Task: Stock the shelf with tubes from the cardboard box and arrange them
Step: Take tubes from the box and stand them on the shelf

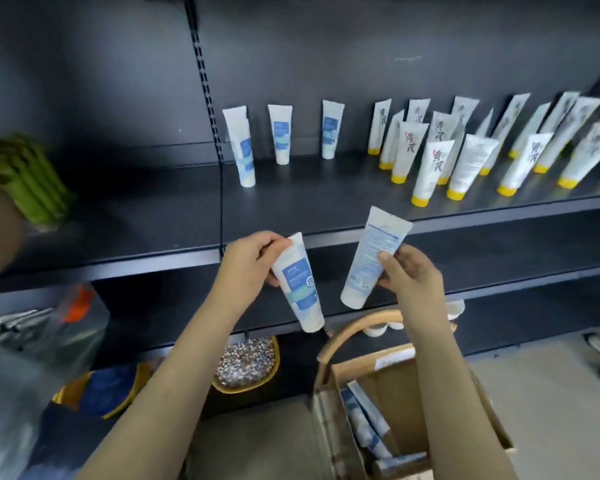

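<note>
Shelf [326,192]: dark metal board and the widest thing I see. I use it as the reference for every position below.

Cardboard box [406,393]: below the shelf and in front of it, toward the right, with its flaps open. Loose tubes [364,424] lie inside against its left wall. A curved wooden handle [352,329] arches over the box's far side. I cannot tell what it belongs to.

Yellow-capped tubes [433,171]: they stand cap down on the right half of the shelf in several rows, and some lean.

Green bundle [32,181]: at the left end of the shelf, too blurred to identify.

Left hand [253,258]: in front of the shelf's front edge, near its middle. The fingers are curled over the crimped top of the first tube [300,285]. This tube hangs tilted below the fingers with its cap down and its blue label facing me.

Right hand [413,275]: just below the shelf's front edge, to the right of middle. The thumb presses on the printed back of the second tube [371,258] and the fingers wrap behind it. The crimped end rises above the fingers and crosses the shelf's edge in my view. The cap sits below the thumb. The two held tubes are apart.

Blue-label tubes [280,133]: upright and cap down on the shelf's middle, spaced apart, left of the yellow-capped group.
</note>
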### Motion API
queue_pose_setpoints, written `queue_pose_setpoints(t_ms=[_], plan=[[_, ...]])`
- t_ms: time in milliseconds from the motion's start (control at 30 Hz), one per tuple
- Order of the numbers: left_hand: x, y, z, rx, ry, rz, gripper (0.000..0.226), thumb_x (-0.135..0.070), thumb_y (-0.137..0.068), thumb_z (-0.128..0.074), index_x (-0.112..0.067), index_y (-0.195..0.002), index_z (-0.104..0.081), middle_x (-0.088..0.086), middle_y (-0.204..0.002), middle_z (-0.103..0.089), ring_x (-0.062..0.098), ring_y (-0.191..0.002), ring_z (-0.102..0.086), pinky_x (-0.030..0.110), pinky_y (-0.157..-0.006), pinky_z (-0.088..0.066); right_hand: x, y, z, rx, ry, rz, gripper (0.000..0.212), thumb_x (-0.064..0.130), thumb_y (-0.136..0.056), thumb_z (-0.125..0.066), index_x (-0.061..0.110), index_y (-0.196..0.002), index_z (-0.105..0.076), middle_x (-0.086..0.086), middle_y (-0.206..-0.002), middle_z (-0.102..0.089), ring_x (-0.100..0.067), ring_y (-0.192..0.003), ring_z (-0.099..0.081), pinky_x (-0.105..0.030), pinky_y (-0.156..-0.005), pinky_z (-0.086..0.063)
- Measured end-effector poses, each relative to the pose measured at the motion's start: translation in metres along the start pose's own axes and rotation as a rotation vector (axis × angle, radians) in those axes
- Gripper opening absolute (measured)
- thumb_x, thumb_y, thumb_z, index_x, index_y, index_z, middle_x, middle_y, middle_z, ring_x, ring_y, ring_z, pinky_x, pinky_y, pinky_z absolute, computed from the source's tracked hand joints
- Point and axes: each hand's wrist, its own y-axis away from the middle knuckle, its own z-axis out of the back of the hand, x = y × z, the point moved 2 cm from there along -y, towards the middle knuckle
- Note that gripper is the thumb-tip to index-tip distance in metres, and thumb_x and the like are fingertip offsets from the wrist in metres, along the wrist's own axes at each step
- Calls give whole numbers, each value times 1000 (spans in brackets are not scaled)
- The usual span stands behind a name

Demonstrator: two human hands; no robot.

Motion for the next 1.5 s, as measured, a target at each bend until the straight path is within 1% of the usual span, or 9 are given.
queue_pose_setpoints(t_ms=[167, 500, 667, 800, 900, 1000, 1133, 1267, 1500], plan=[[2, -23, 45, -6, 31, -12, 14, -20, -90, -62, -7, -88, -68, 8, -79, -69, 13, -54, -64, 31, -55, -58, 9, -1, -49, -42, -74, 41, 14, 18, -92, -60, 17, -106, -60, 6, -100, -72, -11, -96, -68, -30, -80, -55], [-6, -104, 76, 2, -82, -115, 15, -17, -88, -65, -4, -92, -66, 10, -91, -69, 10, -56, -64, 21, -49, -53, 38, -80, -100, -66, 6, 125, 21, 17, -91, -61, 10, -110, -55, -2, -109, -69, -13, -97, -66, -22, -75, -54], [-7, -150, 59, -32, -191, -140, 14, -21, -91, -60, -9, -96, -65, 3, -88, -68, 11, -58, -63, 26, -60, -55, 27, -139, -107, -54, 95, 138, 21, 17, -91, -62, 11, -110, -57, -1, -110, -68, -12, -100, -66, -37, -91, -53], [3, -181, 41, -54, -325, -187, 14, -22, -91, -59, -12, -96, -66, 2, -92, -67, 18, -77, -61, 36, -73, -53, 6, -179, -109, -68, 111, 117, 16, 14, -91, -61, 15, -106, -55, 2, -103, -67, -7, -95, -64, -36, -94, -51], [11, -202, 32, -90, -364, -188, 17, -24, -91, -58, -15, -103, -65, -1, -101, -65, 17, -88, -59, 32, -76, -49, -12, -205, -113, -58, 124, 101, 18, 14, -90, -62, 18, -106, -55, 2, -105, -67, -7, -96, -64, -33, -94, -51], [19, -215, 21, -122, -302, -171, 17, -25, -91, -58, -17, -106, -62, -6, -98, -60, 13, -81, -56, 26, -72, -46, -20, -225, -114, -57, 170, 145, 22, 13, -89, -63, 18, -108, -55, 0, -106, -67, 3, -89, -62, -20, -84, -49], [37, -209, 4, -154, -97, -167, 25, -21, -90, -61, -29, -113, -52, -14, -95, -56, 2, -72, -54, 19, -69, -44, -30, -242, -107, 106, 359, 192, 39, 12, -84, -69, 21, -117, -50, 6, -102, -66, -7, -87, -64, -24, -79, -51], [55, -194, -11, -154, 125, -125, 67, -12, -86, -65, -57, -117, -27, -14, -118, -55, 2, -97, -61, 15, -82, -50, -40, -249, -103, 177, 407, 171, 44, 14, -83, -71, 23, -119, -47, 4, -103, -64, -8, -84, -64, -23, -73, -50], [68, -211, -26, -205, -21, -111, 24, -23, -86, -66, -21, -106, -51, -7, -96, -64, 10, -78, -61, 30, -70, -54, -50, -268, -111, 147, 489, 221, 46, 18, -84, -69, 21, -125, -49, 4, -95, -65, -9, -77, -61, -17, -65, -44]])
